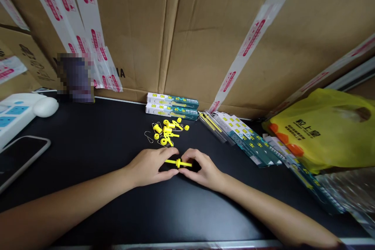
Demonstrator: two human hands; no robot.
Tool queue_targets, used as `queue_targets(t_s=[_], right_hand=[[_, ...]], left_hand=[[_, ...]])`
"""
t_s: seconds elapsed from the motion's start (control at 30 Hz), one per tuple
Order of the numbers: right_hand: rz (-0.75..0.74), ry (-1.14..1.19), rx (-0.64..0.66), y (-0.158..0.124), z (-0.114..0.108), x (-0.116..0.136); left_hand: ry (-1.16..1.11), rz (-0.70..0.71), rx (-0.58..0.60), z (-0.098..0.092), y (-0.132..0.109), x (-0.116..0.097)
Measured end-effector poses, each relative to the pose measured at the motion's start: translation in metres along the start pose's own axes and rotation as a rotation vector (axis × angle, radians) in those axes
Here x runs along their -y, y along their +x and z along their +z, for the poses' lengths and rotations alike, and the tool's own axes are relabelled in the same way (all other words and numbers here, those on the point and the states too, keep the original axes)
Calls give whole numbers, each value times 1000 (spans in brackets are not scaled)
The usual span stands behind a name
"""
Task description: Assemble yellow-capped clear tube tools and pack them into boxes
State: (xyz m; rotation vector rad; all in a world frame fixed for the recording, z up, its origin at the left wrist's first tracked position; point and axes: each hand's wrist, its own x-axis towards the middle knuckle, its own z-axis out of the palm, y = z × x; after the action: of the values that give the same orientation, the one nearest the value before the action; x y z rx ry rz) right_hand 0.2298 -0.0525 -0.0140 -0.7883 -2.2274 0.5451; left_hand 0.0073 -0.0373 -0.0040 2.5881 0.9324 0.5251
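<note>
**Both hands closed on one yellow rod, axis left to right**

1. Held part. The yellow rod (178, 162) sits just above the near middle of the black table (102, 136). Its long axis runs left to right, roughly level. A small yellow collar sits around the rod at about mid-length.

2. Hands. The left hand (150, 166) pinches the left end of the rod with its fingertips. The right hand (203, 170) closes on the right end. The hands face each other, close together, with only the collared middle of the rod showing between them. Neither hand is nearer to the rod; each grips its own end.

3. Loose stock. The pile of yellow parts (168, 131) lies just beyond the hands, slightly to the left. It holds short sleeves, rings and pins. A wire clip (149, 136) lies at its left edge.

4. Containers.
- Two flat boxes (172, 106) lie stacked at the far edge, against the cardboard cartons (205, 27). Both are shut; their contents do not show.
- A fanned row of packs (246, 138) runs along the right. The clear packs at its far end show yellow sticks inside.
- A yellow plastic bag (319, 129) lies at the far right. Its contents cannot be told.

5. Left side. A phone (20, 158) and a white power strip (13, 115) lie well apart from the hands.
</note>
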Motion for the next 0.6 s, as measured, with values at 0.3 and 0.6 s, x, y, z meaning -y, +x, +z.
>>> queue_targets(t_s=[0.3,0.6], right_hand=[[-66,110,5,3,-1,0],[131,145,-98,1,-1,-5]], left_hand=[[38,33,-91,2,3,3],[27,34,-181,3,5,3]])
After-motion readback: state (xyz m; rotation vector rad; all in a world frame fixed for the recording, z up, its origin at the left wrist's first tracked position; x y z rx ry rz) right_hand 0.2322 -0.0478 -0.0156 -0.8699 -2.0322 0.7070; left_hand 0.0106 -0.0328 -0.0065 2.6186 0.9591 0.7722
